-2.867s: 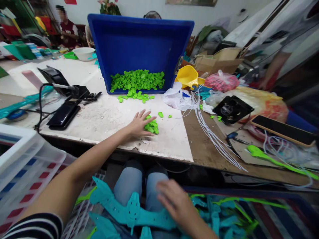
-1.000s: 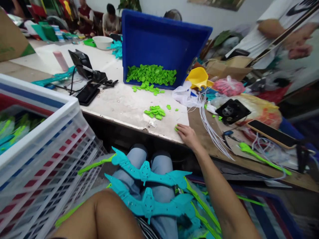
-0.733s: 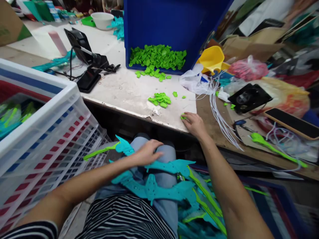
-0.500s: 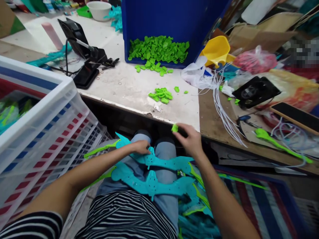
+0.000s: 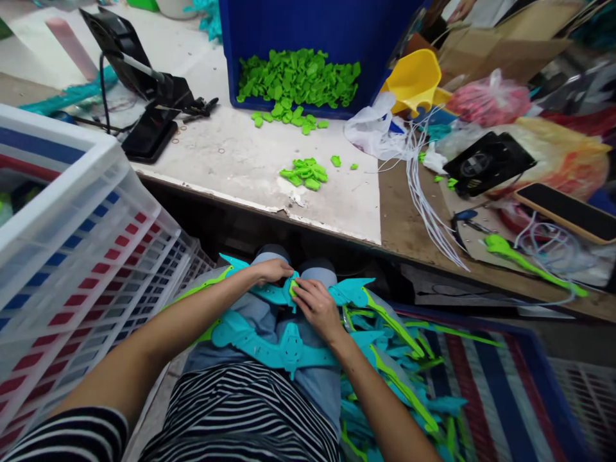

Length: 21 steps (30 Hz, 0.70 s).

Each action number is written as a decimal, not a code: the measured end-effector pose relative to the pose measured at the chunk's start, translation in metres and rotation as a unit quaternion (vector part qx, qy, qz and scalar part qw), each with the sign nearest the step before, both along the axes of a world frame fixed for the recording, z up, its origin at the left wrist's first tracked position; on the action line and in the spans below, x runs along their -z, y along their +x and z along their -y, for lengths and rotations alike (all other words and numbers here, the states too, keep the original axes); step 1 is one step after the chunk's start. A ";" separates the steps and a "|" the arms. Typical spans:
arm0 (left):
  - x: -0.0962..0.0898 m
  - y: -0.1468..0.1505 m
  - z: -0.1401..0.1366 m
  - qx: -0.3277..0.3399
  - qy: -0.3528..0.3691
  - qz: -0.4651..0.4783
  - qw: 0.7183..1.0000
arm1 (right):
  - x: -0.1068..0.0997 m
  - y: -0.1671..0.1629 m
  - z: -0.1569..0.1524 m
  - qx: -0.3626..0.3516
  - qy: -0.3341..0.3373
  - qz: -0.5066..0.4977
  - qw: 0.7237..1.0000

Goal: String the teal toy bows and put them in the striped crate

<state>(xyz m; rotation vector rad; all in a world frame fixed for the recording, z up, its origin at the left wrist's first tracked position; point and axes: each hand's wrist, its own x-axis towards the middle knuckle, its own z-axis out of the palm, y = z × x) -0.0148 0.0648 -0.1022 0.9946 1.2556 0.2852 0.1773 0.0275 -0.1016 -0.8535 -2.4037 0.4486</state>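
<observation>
Two turquoise plastic wing-shaped parts with lime-green strips lie across my lap. My left hand grips the farther turquoise part near its middle, fingers closed on its upper edge. Against that part's centre, my right hand presses a small green plastic piece with its fingertips. The nearer turquoise part rests on my thighs, and neither hand touches it. Its centre has several small slots.
A blue bin of green pieces lies open toward me on the table, with a small green pile before it. A white basket stands left. More turquoise parts lie right. A phone is at the right.
My right hand has moved down and left from near the table edge, bringing the green piece onto the farther turquoise part's centre. My left hand still holds that part.
</observation>
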 end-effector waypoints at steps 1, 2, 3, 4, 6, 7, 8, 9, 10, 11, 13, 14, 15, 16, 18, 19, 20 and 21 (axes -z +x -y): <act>0.000 -0.001 0.000 -0.003 -0.008 0.010 1.000 | 0.001 -0.001 0.000 0.006 -0.005 -0.001 1.000; 0.001 -0.002 0.000 -0.006 -0.014 0.020 1.000 | 0.002 -0.002 0.000 0.012 -0.012 -0.001 1.000; 0.000 -0.003 0.000 -0.008 -0.020 0.031 0.999 | 0.003 -0.003 0.001 0.016 -0.020 -0.002 1.000; 0.000 -0.004 0.000 -0.006 -0.022 0.044 0.999 | 0.003 -0.004 0.002 0.021 -0.031 -0.004 0.999; -0.001 -0.005 0.001 0.009 -0.012 0.074 0.997 | 0.003 -0.005 0.005 0.037 -0.063 -0.018 0.997; -0.001 -0.006 0.002 0.018 0.001 0.084 0.996 | 0.003 -0.006 0.005 0.049 -0.086 -0.029 0.995; -0.001 -0.005 0.003 0.024 0.016 0.084 0.996 | 0.003 -0.006 0.005 0.062 -0.117 -0.041 0.990; -0.001 -0.005 0.004 0.028 0.031 0.075 0.996 | 0.003 -0.007 0.004 0.077 -0.152 -0.052 0.984; 0.000 -0.004 0.005 0.028 0.044 0.056 0.997 | 0.003 -0.007 0.002 0.094 -0.190 -0.057 0.976; 0.001 -0.003 0.005 0.026 0.052 0.033 0.998 | 0.004 -0.007 -0.002 0.112 -0.229 -0.055 0.965; 0.003 -0.001 0.005 0.024 0.061 -0.010 0.998 | 0.006 -0.007 -0.010 0.140 -0.302 -0.031 0.942; 0.003 0.000 0.004 0.026 0.061 -0.024 0.998 | 0.008 -0.007 -0.014 0.146 -0.331 -0.014 0.932; 0.004 0.001 0.004 0.027 0.061 -0.034 0.997 | 0.010 -0.008 -0.018 0.144 -0.347 0.003 0.927; 0.004 0.002 0.004 0.026 0.064 -0.042 0.997 | 0.012 -0.008 -0.020 0.135 -0.349 0.020 0.927; 0.003 0.003 0.003 0.026 0.074 -0.052 0.996 | 0.015 -0.009 -0.021 0.113 -0.313 0.047 0.942; 0.002 0.003 0.004 0.026 0.082 -0.056 0.995 | 0.016 -0.009 -0.020 0.108 -0.282 0.058 0.952; 0.001 0.003 0.004 0.028 0.091 -0.061 0.994 | 0.016 -0.009 -0.018 0.106 -0.249 0.069 0.960; 0.000 0.004 0.005 0.031 0.099 -0.064 0.992 | 0.015 -0.008 -0.017 0.103 -0.219 0.082 0.967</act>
